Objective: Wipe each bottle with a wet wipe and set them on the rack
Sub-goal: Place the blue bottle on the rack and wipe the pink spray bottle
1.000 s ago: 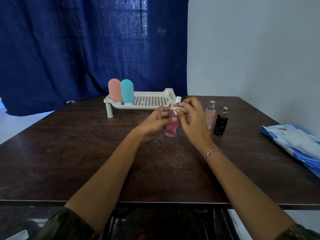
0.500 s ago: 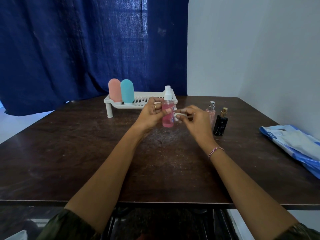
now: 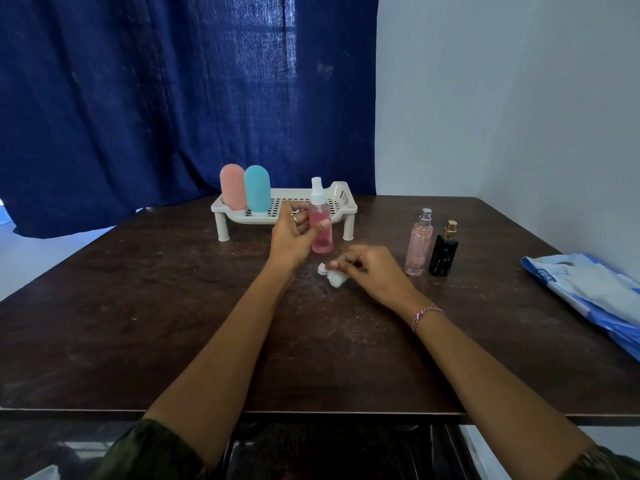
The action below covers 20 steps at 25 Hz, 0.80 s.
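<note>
Though right hand (image 3: pixel 375 271) half-hides it, wipe (image 3: pixel 335 278) seems pinched

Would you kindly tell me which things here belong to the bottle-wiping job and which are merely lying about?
Job:
spray bottle, gripped by the left hand
wipe, pinched by the right hand
rack, holding the pink tube and blue tube
perfume bottle and black bottle, standing on the table

Lying about:
blue bag
curtain

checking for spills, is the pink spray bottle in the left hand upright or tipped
Upright. The pink spray bottle stands vertical in the left hand, its white spray head straight above its base.
</note>
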### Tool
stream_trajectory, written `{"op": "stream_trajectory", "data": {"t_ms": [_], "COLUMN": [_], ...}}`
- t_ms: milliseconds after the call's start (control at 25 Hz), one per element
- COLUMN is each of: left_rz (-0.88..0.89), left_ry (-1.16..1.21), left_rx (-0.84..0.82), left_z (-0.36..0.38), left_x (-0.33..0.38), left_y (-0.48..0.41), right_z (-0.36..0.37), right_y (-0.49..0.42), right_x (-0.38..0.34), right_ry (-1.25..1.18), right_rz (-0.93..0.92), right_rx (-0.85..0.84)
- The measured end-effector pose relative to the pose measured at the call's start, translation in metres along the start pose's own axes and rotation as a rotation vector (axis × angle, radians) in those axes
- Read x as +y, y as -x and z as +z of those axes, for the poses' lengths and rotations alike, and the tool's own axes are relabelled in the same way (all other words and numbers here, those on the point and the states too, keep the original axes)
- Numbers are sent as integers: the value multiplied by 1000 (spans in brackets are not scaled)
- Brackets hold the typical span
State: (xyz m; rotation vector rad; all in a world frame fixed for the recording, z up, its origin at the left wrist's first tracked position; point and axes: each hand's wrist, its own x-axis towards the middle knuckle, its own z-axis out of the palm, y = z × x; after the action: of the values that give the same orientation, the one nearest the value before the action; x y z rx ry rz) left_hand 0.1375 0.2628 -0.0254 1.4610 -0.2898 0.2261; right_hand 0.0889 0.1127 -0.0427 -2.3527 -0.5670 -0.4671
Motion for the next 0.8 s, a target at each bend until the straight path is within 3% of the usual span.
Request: {"op": "stream_trajectory", "data": {"t_ms": [200,440,800], "left_rz": [18,-2,69], "left_ry": [22,46,94], "left_rx": [7,17,37], "left_z": [0,1,-1], "left_x": [-2,0,5], "left_y": [1,-1,3], "right_z": [-2,2,18], "right_y": [-2,-15,-52], "right_x": [6,-1,-20], "right_ry": [56,-125,-206], "right_rz": [-57,23,138], "right_rx": [135,415,453]}}
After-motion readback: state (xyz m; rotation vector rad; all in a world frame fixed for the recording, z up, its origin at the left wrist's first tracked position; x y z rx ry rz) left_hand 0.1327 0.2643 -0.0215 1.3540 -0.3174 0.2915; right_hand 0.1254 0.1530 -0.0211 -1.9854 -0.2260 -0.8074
